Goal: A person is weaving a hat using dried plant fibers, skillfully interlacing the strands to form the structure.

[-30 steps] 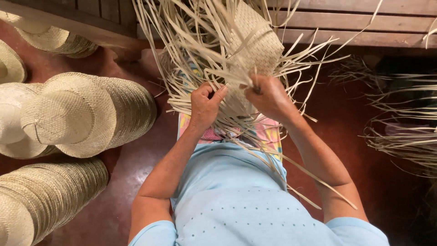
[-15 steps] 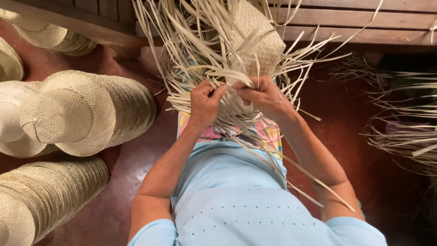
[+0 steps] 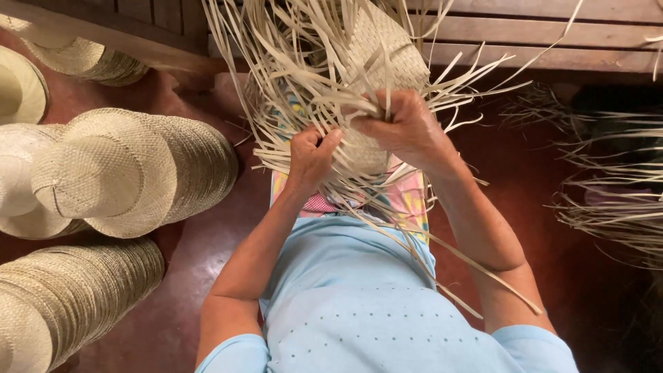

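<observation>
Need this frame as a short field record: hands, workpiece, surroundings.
left hand: pinching loose straw strips at the lower edge of the weave
right hand: gripping the woven piece from above, strips between its fingers
workpiece: half-woven straw hat, many loose strips fanning outward
left side: stacks of finished straw hats lying on the floor
right side: bundle of loose straw
floor: dark red, glossy
behind: wooden bench

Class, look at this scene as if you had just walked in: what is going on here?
A seated person is weaving a straw hat in their lap. The left hand pinches loose strips, while the right hand grips the woven part. Many strips fan out unwoven. Stacks of finished hats lie on the red floor to the left, and more straw to the right.
</observation>
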